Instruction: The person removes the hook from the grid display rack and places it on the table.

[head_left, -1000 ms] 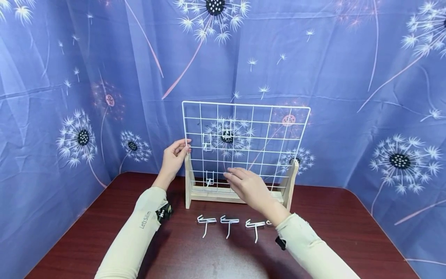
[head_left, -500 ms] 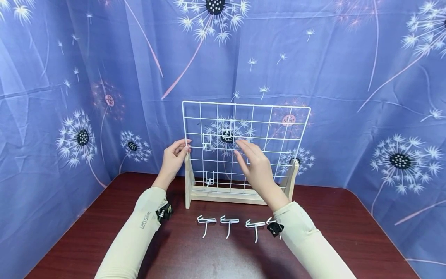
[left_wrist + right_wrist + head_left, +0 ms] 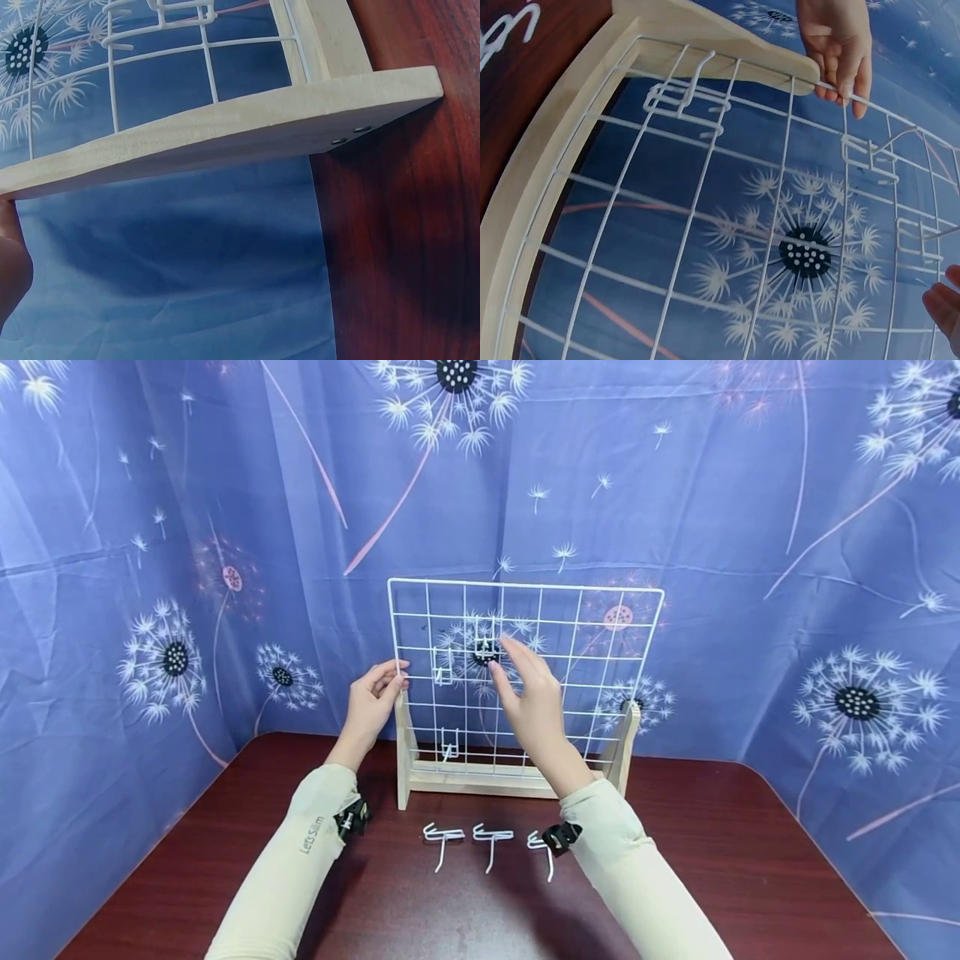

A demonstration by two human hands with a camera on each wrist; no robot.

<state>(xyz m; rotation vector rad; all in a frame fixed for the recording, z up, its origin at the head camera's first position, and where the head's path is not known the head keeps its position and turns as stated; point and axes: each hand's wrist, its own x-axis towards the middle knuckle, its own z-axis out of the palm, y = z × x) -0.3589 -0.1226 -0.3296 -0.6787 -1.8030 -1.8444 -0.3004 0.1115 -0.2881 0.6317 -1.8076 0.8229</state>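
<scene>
A white wire grid panel [image 3: 525, 585] stands upright in a pale wooden stand [image 3: 480, 782]. My left hand [image 3: 372, 702] pinches the panel's left edge, just above the stand's side post. Three white wire hooks hang on the grid: a lower one [image 3: 449, 750], a middle one [image 3: 443, 677] and a top one [image 3: 486, 647]. Beside the top hook, my right hand [image 3: 536, 710] is raised with thumb and fingers spread apart, holding nothing. In the right wrist view, my right fingertips [image 3: 943, 304] show close to that hook, apart from it.
Loose white hooks lie in a row on the dark red table [image 3: 405, 893]: one at left [image 3: 444, 835], one in the middle [image 3: 492, 836], and one at right [image 3: 536, 841] partly behind the right wrist camera. A blue dandelion-print curtain [image 3: 712, 527] hangs behind and at both sides.
My right hand has risen from low in front of the grid, then moved left to the top hook. My left hand keeps its place on the edge.
</scene>
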